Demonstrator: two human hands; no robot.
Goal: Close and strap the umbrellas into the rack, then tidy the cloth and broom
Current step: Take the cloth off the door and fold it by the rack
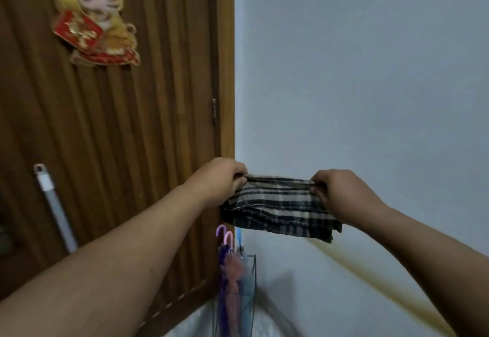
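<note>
A dark and cream checked cloth [280, 207] is stretched in the air in front of the wall, folded into a band. My left hand [222, 180] grips its left top corner and my right hand [333, 191] grips its right top corner. Below the cloth, a wire rack [254, 278] stands in the corner by the door. In the rack stand closed umbrellas [232, 278] with purple, pink and blue hooked handles. A grey broom handle [57, 209] with a white tip leans against the wooden door at the left.
A ribbed brown wooden door [119, 124] fills the left, with a tiger decoration [92, 16] stuck high on it. A plain pale wall [357, 71] fills the right. A yellowish skirting strip [370, 286] runs along the wall's foot.
</note>
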